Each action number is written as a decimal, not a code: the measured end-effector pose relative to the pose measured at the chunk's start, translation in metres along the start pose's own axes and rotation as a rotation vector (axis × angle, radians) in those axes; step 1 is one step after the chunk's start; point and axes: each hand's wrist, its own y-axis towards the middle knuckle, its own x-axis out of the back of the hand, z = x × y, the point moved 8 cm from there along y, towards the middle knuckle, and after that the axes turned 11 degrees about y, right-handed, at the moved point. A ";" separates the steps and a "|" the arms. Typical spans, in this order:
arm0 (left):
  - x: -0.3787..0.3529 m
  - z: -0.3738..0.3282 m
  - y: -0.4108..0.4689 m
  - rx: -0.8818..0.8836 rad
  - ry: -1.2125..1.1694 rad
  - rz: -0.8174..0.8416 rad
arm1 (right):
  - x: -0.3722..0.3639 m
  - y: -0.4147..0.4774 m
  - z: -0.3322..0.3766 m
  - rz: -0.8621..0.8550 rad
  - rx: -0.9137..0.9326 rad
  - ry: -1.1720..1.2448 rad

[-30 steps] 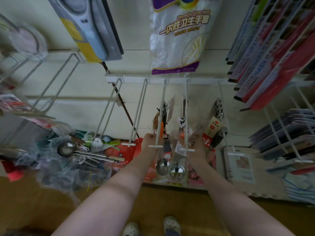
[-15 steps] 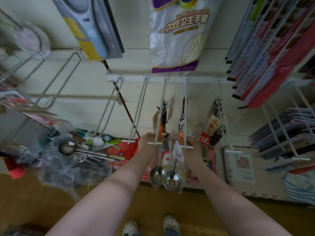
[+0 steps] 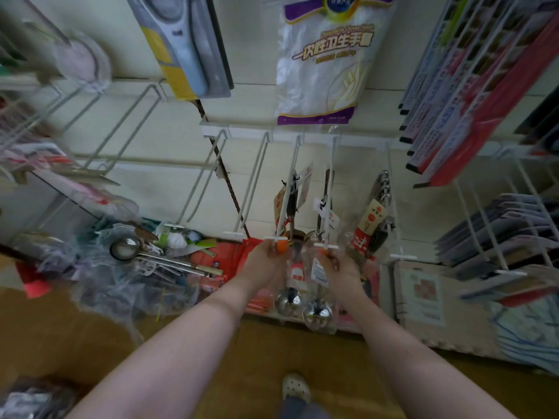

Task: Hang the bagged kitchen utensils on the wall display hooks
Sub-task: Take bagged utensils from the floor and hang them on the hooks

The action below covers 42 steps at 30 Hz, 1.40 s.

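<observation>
Head view: your left hand (image 3: 266, 263) pinches the orange-tipped top of a clear plastic bag with a shiny steel ladle (image 3: 288, 297), right at the front tip of a white wire display hook (image 3: 284, 207). Just right of that hook, your right hand (image 3: 344, 269) curls its fingers round the top of a second clear-bagged steel ladle (image 3: 317, 312), beneath the tip of a neighbouring white wire hook (image 3: 330, 192). You cannot tell whether either bag is on its wire. Both bowls hang below the hook, side by side. Far left of the hook lies a heap of clear-bagged metal utensils (image 3: 125, 247); above it hangs a purple-and-white pack of disposable gloves (image 3: 329, 65).
</observation>
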 end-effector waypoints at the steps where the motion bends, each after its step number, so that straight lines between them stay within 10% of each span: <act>1: 0.000 0.001 -0.004 -0.034 0.005 0.034 | 0.000 0.000 0.000 -0.002 0.035 -0.017; 10: 0.025 0.039 -0.040 -0.092 0.088 0.144 | -0.032 -0.036 0.005 0.062 0.275 -0.240; 22: 0.156 0.145 -0.135 -0.052 -0.098 -0.100 | -0.189 -0.141 0.021 0.216 0.260 -0.278; 42: 0.356 0.414 -0.510 0.152 -0.486 -0.906 | -0.517 -0.473 -0.024 1.038 0.546 -0.380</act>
